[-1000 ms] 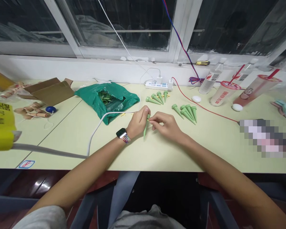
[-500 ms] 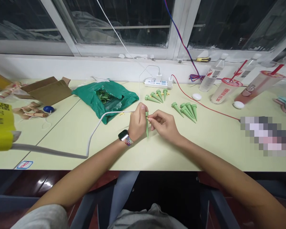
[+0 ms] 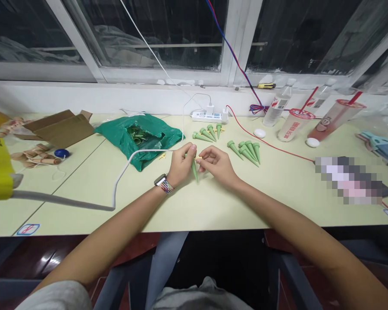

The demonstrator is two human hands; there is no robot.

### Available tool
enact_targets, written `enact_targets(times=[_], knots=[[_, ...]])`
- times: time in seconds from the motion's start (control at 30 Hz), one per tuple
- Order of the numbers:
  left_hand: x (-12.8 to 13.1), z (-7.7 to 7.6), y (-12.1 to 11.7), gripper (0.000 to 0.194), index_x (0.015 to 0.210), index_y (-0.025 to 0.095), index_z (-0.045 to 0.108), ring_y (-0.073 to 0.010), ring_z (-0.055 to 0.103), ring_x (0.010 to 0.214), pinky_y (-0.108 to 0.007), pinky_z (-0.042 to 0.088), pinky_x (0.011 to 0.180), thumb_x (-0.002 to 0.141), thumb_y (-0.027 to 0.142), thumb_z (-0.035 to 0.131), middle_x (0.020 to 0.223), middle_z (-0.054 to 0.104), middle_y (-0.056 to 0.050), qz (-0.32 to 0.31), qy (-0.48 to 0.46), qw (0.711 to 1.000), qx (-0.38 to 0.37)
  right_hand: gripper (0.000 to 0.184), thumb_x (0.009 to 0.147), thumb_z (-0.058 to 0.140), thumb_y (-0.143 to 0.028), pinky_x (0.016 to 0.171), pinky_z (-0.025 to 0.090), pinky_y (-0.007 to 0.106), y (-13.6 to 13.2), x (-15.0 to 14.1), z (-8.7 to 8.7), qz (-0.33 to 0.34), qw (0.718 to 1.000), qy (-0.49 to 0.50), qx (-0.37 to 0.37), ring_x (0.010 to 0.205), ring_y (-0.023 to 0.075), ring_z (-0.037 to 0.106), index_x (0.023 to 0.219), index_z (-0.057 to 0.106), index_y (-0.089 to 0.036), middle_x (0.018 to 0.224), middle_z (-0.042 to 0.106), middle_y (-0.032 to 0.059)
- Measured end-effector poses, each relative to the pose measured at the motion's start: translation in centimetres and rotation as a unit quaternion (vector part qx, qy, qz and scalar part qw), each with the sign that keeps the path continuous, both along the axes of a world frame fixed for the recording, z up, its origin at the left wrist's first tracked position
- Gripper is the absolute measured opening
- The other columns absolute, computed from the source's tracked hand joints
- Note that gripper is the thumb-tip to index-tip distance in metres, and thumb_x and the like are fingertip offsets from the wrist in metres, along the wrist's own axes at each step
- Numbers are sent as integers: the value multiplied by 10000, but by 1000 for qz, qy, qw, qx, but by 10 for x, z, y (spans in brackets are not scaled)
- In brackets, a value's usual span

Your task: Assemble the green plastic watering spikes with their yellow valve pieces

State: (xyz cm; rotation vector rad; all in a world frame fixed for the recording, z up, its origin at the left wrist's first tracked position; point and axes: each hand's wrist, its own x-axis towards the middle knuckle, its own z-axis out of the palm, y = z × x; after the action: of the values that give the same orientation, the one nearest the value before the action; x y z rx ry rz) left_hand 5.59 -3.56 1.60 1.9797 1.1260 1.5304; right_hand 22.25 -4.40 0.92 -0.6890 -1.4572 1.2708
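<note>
Head view: left hand (image 3: 180, 166), curled, grips 1 green spike (image 3: 194, 171); right hand (image 3: 219, 166) pinches 1 yellow piece (image 3: 198, 158).

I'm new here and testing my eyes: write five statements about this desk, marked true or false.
1. The left hand holds a green spike. True.
2. The watch is on the right wrist. False: the watch is on the left.
3. The right hand holds the blue ball. False: the right hand pinches a small yellow piece.
4. The green bag lies left of the power strip. True.
5. Both drink cups have red straws. True.
</note>
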Motion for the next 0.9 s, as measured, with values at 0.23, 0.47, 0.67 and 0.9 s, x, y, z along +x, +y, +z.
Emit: enact_targets(times=[0.23,0.47,0.67,0.9], knots=[[6,-4,0,595,691,210,556,-170,529,594,-325,406,604,1072,633,382,580,530,-5,38,-38,998,-27,361,984,635,-541,582,452,262,-5,5,4,35,993,-107,21,577,121,565,842,601,-210,681,591,-44],[8,-7,-6,600,715,223,572,-178,545,602,-329,434,608,1092,617,320,597,543,-15,21,-45,998,-45,329,1055,534,-412,587,388,272,-9,10,12,42,974,-195,107,534,127,485,785,522,-224,589,510,-67],[10,-9,-9,610,701,227,565,-187,543,636,-343,431,641,1089,625,316,625,544,-24,43,-57,997,-39,309,1055,527,-374,605,447,280,-11,11,13,40,967,-215,130,499,136,547,781,531,-232,559,541,-67],[10,-8,-14,578,724,228,538,-182,508,620,-352,402,655,1108,581,288,630,524,-12,59,-28,998,-17,323,1046,529,-416,512,441,267,-14,10,15,87,977,-185,54,450,140,550,782,508,-233,550,547,-67]])
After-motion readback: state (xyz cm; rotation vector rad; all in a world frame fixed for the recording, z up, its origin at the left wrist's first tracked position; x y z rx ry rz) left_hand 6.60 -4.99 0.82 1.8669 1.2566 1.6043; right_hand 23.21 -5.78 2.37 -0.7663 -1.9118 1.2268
